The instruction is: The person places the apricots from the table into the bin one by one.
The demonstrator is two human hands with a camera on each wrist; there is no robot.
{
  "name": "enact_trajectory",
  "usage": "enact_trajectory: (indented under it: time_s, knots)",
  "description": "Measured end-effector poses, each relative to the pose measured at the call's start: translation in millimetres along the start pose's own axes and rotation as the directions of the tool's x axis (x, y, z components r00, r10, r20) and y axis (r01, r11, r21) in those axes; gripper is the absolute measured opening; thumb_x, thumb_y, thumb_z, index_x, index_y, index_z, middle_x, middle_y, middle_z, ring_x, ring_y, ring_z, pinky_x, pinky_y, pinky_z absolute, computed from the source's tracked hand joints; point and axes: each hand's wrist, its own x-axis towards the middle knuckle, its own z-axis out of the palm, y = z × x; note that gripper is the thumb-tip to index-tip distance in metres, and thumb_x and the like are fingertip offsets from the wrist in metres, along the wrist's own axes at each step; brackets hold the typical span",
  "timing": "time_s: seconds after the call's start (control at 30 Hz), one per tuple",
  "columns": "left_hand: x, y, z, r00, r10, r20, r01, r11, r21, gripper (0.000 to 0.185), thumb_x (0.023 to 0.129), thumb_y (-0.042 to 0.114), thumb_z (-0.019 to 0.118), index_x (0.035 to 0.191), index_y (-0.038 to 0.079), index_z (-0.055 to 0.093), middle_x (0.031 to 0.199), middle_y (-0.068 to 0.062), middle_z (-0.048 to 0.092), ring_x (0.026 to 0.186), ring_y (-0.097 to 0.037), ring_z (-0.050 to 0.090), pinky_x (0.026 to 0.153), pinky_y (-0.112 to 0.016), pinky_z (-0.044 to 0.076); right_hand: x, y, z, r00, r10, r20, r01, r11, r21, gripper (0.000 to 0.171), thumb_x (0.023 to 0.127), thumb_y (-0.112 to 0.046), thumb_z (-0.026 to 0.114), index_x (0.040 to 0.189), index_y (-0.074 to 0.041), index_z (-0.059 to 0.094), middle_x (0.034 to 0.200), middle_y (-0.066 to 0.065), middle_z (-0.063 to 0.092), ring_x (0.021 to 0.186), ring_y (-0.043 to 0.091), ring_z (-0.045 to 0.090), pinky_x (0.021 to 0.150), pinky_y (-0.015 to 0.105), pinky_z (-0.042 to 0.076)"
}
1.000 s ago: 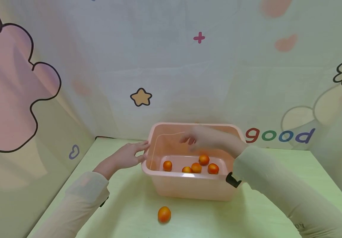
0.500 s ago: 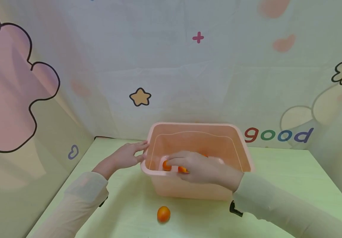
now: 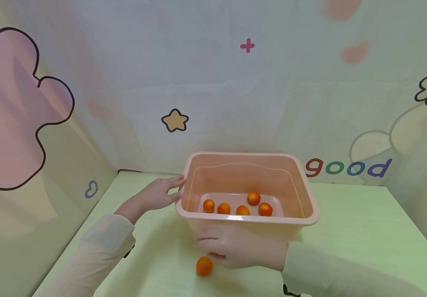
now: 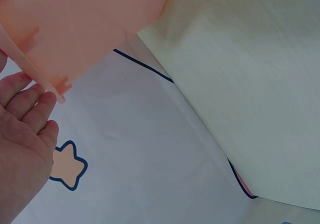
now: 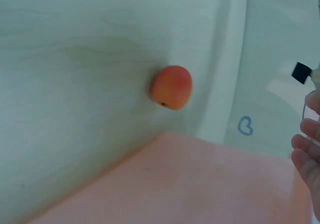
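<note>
Orange (image 3: pixel 204 266) number six lies alone on the green table (image 3: pixel 354 231), low in the frame just left of centre, in front of the pink tub (image 3: pixel 311 214). It looks small, round and smooth-skinned, so I judge it light, fairly firm and apt to roll if nudged; a soft pinch across its middle, thumb on one side and two fingers on the other, should hold it without bruising. In the right wrist view the same orange (image 5: pixel 171 87) sits on the bare tabletop, well clear of the tub wall (image 5: pixel 190 184) below it.

My right hand (image 3: pixel 235 249) reaches in from the lower right, low over the table and against the front of the tub, fingers loosely extended toward the left. Its fingertips are just beside the orange, above and to the right of it; I cannot tell whether they touch it, and nothing is gripped.

My left hand (image 3: pixel 159 193) lies at centre left, fingers straight, their tips at the tub's left rim (image 4: pixel 50 86). Five more oranges (image 3: pixel 235 205) rest on the tub floor, in a loose row.
</note>
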Motion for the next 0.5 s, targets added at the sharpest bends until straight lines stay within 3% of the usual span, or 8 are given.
enact_trajectory:
  time_s: [0.33, 0.5]
  knots:
    - [0.7, -2.3, 1.3, 1.000, -0.026, 0.012, 0.026, 1.000, -0.014, 0.055, 0.088, 0.033, 0.050, 0.137, 0.016, 0.032, 0.144, -0.003, 0.029, 0.130, -0.031, 0.030, 0.100, -0.054, 0.029, -9, -14, 45, 0.977, 0.075, 0.201, -0.107, 0.982, 0.155, 0.030, 0.083, -0.025, 0.059, 0.112, -0.020, 0.056, 0.113, -0.005, 0.059, 0.103, 0.009, 0.054, 0.094, 0.021, 0.041]
    - [1.2, -2.7, 0.8, 1.000, -0.013, 0.009, 0.013, 1.000, -0.010, 0.054, 0.089, 0.033, 0.050, 0.137, 0.016, 0.033, 0.144, -0.003, 0.029, 0.130, -0.031, 0.031, 0.100, -0.054, 0.030, -10, -18, 66, 0.934, 0.117, 0.337, -0.196, 0.958, 0.211, 0.034, 0.084, -0.026, 0.060, 0.116, -0.021, 0.053, 0.121, -0.001, 0.055, 0.109, 0.012, 0.052, 0.094, 0.025, 0.042]
